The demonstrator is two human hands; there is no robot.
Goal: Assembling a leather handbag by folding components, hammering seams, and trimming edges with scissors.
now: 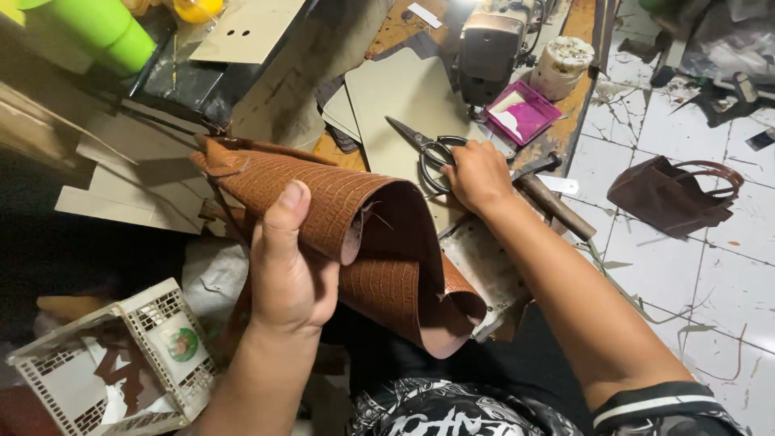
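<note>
White floor tiles (pixel 686 266), cracked and littered with scraps, spread out beyond the right hand (pixel 478 173), and a worn wooden workbench (pixel 565 121) crowded with tools runs ahead of both hands. On that bench the right hand lies closed over the handles of black scissors (pixel 424 149), whose blades point away to its left across a beige pattern card (pixel 404 97). Just beside that hand, on its outer side, a hammer (pixel 549 198) rests at the bench edge. Farther ahead stand a sewing machine (pixel 492 44), a pink tray (pixel 523 111) and a pale round tub (pixel 563 66). The left hand (pixel 286 270) is clamped on a curled sheet of brown scale-embossed leather (pixel 379 234), thumb pressed on the textured side; the sheet rolls down between the two hands and partly hides the bench front. Below and outside the left hand sits a white plastic basket (pixel 121 363). A dark brown bag (pixel 674 194) lies on the tiles well apart from the right hand. Green cones (pixel 105 28) stand far ahead of the left hand
</note>
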